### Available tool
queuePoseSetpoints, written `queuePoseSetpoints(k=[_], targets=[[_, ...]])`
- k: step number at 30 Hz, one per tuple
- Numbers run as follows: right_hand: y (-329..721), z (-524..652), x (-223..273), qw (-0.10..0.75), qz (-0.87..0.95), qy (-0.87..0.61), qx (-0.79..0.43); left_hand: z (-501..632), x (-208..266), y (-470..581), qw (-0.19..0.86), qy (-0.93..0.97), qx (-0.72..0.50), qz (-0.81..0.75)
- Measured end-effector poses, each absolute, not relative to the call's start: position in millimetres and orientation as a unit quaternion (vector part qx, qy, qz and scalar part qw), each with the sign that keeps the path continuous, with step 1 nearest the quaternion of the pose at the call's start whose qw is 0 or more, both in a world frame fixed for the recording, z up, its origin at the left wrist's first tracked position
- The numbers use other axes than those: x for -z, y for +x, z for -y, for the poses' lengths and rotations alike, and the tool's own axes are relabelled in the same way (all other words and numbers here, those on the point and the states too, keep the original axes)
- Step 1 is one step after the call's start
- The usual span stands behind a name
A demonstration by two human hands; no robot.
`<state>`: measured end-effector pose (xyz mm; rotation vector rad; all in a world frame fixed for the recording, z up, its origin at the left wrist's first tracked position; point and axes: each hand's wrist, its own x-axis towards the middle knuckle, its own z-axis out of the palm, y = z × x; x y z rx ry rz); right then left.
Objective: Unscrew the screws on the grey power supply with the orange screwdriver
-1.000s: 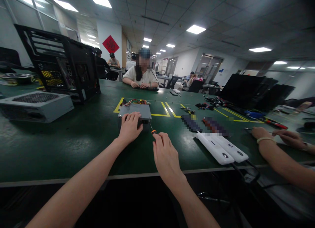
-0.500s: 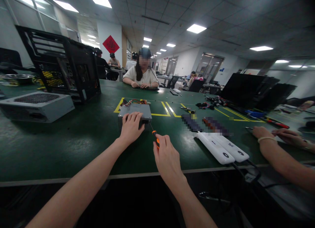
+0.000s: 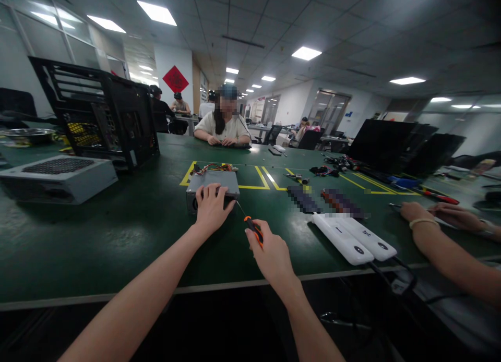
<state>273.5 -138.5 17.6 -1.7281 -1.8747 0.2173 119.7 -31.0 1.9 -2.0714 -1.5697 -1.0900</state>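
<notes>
A grey computer power supply (image 3: pixel 219 180) lies on the green table, its bundle of coloured wires (image 3: pixel 213 168) spilling out at the far side. Over its top and near side lies my left hand (image 3: pixel 211 208), fingers spread and bent over the casing, thumb along the near edge. Wrapped round the black and orange handle of a screwdriver (image 3: pixel 253 229) is my right hand (image 3: pixel 272 252). The screwdriver's thin shaft points up and left at the near right corner of the power supply. Whether its tip touches the casing I cannot tell.
Left stand a second power supply (image 3: pixel 62 177) and an open black computer case (image 3: pixel 105 111). Two white power banks or similar devices (image 3: pixel 348 237) with cables lie right. A co-worker's hands (image 3: pixel 422 213) work at the far right; another person (image 3: pixel 223 119) sits opposite. Cables (image 3: pixel 326 171) and dark monitors (image 3: pixel 387 143) stand beyond.
My right hand and the screwdriver have drawn slightly down and right, with the shaft leaning more. My left hand has shifted a little on the power supply, its thumb reaching further right.
</notes>
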Motion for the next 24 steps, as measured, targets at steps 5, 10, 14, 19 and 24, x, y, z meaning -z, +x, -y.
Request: queuePoseSetpoints(k=[5, 10, 14, 19, 24], targets=[[281, 132, -18, 0.35, 0.684, -0.61, -0.193, 30, -2, 121, 0.161, -0.717, 0.39, 0.555], [287, 132, -19, 0.384, 0.666, -0.585, -0.259, 29, -3, 123, 0.164, -0.71, 0.39, 0.564], [293, 130, -19, 0.425, 0.642, -0.549, -0.324, 30, -4, 123, 0.161, -0.71, 0.392, 0.563], [293, 116, -19, 0.515, 0.565, -0.47, -0.442, 30, -5, 122, 0.156, -0.71, 0.395, 0.562], [285, 88, -23, 0.584, 0.464, -0.431, -0.508, 28, -3, 121, 0.145, -0.709, 0.402, 0.561]])
